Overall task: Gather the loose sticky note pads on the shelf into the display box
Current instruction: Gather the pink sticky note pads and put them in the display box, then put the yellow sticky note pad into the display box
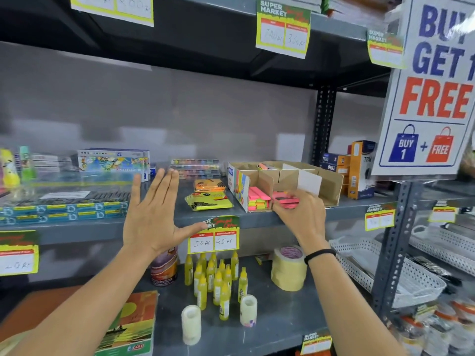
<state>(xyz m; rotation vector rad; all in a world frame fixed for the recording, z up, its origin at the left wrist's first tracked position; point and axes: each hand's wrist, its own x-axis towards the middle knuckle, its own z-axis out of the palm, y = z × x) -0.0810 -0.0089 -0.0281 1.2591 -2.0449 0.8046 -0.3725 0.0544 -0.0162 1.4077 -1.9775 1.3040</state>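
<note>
At centre frame the left hand [150,217] hovers flat, fingers spread wide, holding nothing. Right of centre, the right hand [300,214] pinches a pink pad [285,197] at the box's [331,186] front compartment, beside stacked pink and yellow pads [258,200] already inside. Left of the box, two loose packs [209,200] lie on the shelf [257,218], a yellow one nearer and an orange one behind.

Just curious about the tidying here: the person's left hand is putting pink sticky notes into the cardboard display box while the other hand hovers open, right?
Not quite: the head view shows the right hand holding the pink sticky notes at the cardboard display box, while the left hand hovers open.
</note>
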